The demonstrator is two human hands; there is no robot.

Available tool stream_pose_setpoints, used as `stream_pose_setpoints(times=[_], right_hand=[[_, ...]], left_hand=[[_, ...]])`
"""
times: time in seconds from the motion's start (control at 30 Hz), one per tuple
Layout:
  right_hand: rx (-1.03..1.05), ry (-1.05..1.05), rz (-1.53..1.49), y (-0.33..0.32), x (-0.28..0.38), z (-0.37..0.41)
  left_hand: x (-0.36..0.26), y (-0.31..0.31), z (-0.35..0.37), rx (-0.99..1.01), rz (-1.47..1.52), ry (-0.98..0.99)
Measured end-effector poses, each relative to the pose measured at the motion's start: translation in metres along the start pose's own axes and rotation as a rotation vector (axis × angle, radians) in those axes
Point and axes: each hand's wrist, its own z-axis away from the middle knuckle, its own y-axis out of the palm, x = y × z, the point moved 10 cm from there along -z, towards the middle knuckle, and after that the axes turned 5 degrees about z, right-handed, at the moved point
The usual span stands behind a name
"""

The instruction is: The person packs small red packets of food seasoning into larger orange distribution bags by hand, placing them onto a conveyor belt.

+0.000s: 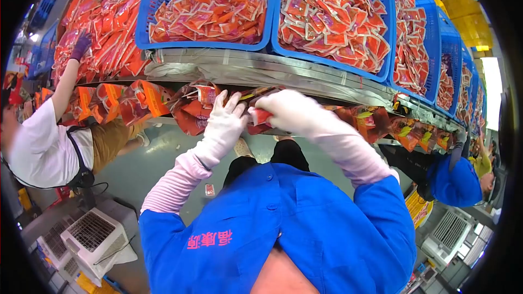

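Red packets (pixel 260 115) gripped by left hand (pixel 226 117) and right hand (pixel 287 110).

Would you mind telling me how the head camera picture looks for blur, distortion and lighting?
Head view: strong fisheye bends the metal table edge and blue baskets and leaves black corners; the right hand is motion-blurred, the left hand sharper, so the grip on the red packet is hard to read; lighting is bright and even, with glare at the far right.
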Motion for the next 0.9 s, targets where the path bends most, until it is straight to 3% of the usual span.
stream_pose_setpoints(times=[0.03, 0.07, 0.1, 0.13, 0.17, 0.2, 0.3, 0.37, 0.4, 0.53, 0.6, 0.67, 0.7, 0.73, 0.77, 0.8, 0.87, 0.9], right_hand=[[0.206, 0.199, 0.118, 0.044, -0.017, -0.024], [0.101, 0.425, 0.029, 0.115, -0.065, -0.059], [0.213, 0.176, 0.212, 0.128, -0.049, -0.089], [0.234, 0.407, -0.108, 0.155, -0.086, -0.122], [-0.014, 0.327, 0.130, 0.181, -0.101, -0.167], [-0.021, 0.332, 0.138, 0.173, -0.098, -0.172], [0.367, 0.265, 0.053, 0.138, -0.048, -0.153], [0.286, 0.033, 0.257, 0.062, 0.011, -0.105], [0.080, 0.087, 0.287, 0.052, 0.011, -0.101], [0.331, 0.039, 0.047, 0.140, -0.021, -0.161], [0.349, -0.091, 0.015, 0.097, -0.009, -0.148], [0.183, -0.157, -0.053, -0.038, -0.014, -0.087], [0.035, -0.041, -0.039, -0.106, -0.043, -0.061], [-0.344, 0.006, -0.008, -0.141, -0.101, -0.063], [-0.382, 0.224, 0.079, -0.166, -0.162, -0.073], [-0.461, 0.239, 0.172, -0.181, -0.215, -0.090], [-0.449, 0.406, 0.337, -0.151, -0.296, -0.135], [-0.436, 0.450, 0.359, -0.135, -0.300, -0.143]], left_hand=[[-0.001, -0.010, -0.002, -0.080, 0.047, 0.004], [-0.002, -0.019, -0.003, -0.158, 0.094, 0.006], [-0.003, -0.016, 0.002, -0.189, 0.113, 0.002], [-0.007, -0.018, 0.004, -0.174, 0.106, 0.019], [-0.005, -0.013, 0.008, -0.155, 0.114, 0.000], [-0.003, -0.008, 0.011, -0.138, 0.123, -0.011], [0.015, -0.023, 0.016, -0.153, 0.107, -0.092], [0.033, -0.037, 0.015, -0.162, 0.090, -0.163], [0.037, -0.039, 0.014, -0.170, 0.106, -0.170], [0.040, -0.029, -0.002, -0.032, 0.108, -0.129], [0.059, -0.028, -0.003, 0.082, 0.190, -0.181], [0.087, -0.066, -0.036, -0.029, 0.432, -0.253], [0.098, -0.092, -0.060, -0.173, 0.359, -0.247], [0.115, -0.096, -0.080, -0.200, 0.235, -0.283], [0.134, -0.094, -0.103, -0.299, 0.139, -0.276], [0.157, -0.076, -0.126, -0.317, 0.078, -0.335], [0.217, -0.003, -0.165, 0.114, -0.060, -0.666], [0.238, 0.038, -0.171, 0.375, -0.091, -0.762]])
